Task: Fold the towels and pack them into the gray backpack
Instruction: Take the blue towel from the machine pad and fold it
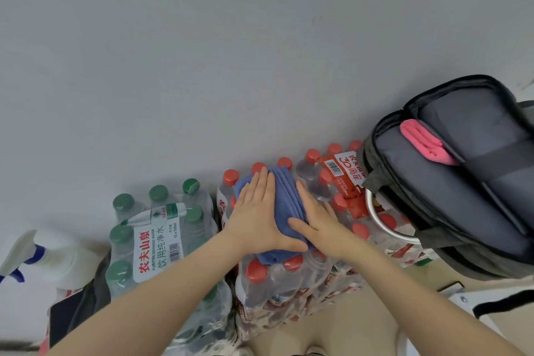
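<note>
On top of the red-capped bottle pack (289, 277), near its far edge: a folded blue towel (284, 205). Left hand (257, 217) flat on it, fingers straight and close together. Right hand (315, 225) pressing its right edge, fingers straight, a little spread. Soft and light, probably; floppy, apt to fall open. Best held by squeezing both sides of the stack at once. Farther right, touching the pack's right edge: the gray backpack (462, 182), unzipped, with a pink towel (424, 141) poking out of its front pocket. Hidden: towel parts under the palms, the backpack's right side cut off.
</note>
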`<state>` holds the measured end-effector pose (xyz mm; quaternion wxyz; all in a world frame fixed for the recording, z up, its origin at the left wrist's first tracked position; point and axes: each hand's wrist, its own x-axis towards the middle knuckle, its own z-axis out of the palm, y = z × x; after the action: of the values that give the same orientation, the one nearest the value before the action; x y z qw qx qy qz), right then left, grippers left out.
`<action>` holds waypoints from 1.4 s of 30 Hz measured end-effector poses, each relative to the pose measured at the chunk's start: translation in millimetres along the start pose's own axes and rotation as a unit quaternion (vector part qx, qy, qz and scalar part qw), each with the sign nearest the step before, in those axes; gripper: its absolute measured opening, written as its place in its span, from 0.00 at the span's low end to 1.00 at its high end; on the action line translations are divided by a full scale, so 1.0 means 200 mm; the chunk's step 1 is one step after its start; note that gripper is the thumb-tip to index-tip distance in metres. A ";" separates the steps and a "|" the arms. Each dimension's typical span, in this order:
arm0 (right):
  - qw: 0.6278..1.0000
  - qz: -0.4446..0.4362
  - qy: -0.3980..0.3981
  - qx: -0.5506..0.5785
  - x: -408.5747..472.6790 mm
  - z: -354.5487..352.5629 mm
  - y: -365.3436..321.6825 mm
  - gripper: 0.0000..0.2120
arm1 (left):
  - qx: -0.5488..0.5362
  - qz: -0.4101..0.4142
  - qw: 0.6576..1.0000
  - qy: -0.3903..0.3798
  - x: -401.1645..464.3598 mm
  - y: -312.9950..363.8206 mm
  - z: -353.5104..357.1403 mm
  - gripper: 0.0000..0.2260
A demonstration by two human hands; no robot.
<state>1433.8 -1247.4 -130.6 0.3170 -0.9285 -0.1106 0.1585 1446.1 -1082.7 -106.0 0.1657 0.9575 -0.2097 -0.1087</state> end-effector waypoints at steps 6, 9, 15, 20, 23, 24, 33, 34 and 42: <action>0.998 -0.015 0.044 0.032 0.01 -0.06 -0.02 0.38 | -0.117 0.092 0.987 -0.055 0.05 -0.11 -0.03 0.61; 0.984 -0.097 0.141 -0.052 -0.06 -0.11 -0.09 0.19 | -0.180 0.181 0.965 -0.058 -0.02 -0.24 -0.07 0.48; 0.953 -0.206 0.120 -0.184 -0.13 -0.09 -0.11 0.15 | -0.234 0.199 0.945 -0.113 -0.02 -0.33 -0.04 0.21; 0.913 -0.300 0.113 -0.252 -0.09 -0.03 -0.16 0.15 | -0.232 0.208 0.947 -0.081 0.02 -0.33 -0.02 0.21; 0.885 -0.359 0.117 -0.274 -0.07 -0.03 -0.20 0.11 | -0.226 0.206 0.948 -0.085 0.04 -0.33 -0.03 0.19; 0.874 -0.372 0.117 -0.291 -0.07 -0.04 -0.21 0.10 | -0.218 0.206 0.951 -0.081 0.05 -0.33 -0.03 0.18; 0.839 -0.386 0.178 -0.340 -0.19 -0.02 0.09 0.15 | -0.014 0.284 0.959 -0.011 0.04 -0.29 0.02 0.41; 0.850 -0.373 0.165 -0.332 -0.21 -0.02 0.10 0.18 | 0.006 0.288 0.957 -0.023 0.04 -0.28 0.01 0.42; 0.888 -0.280 0.110 -0.347 -0.17 -0.10 0.09 0.27 | 0.089 0.290 0.952 -0.040 0.08 -0.26 -0.03 0.48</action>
<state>1411.3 -1282.0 -119.2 0.0157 -0.9214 -0.3780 -0.0888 1480.6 -1043.6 -121.0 0.0951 0.8609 -0.4940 -0.0754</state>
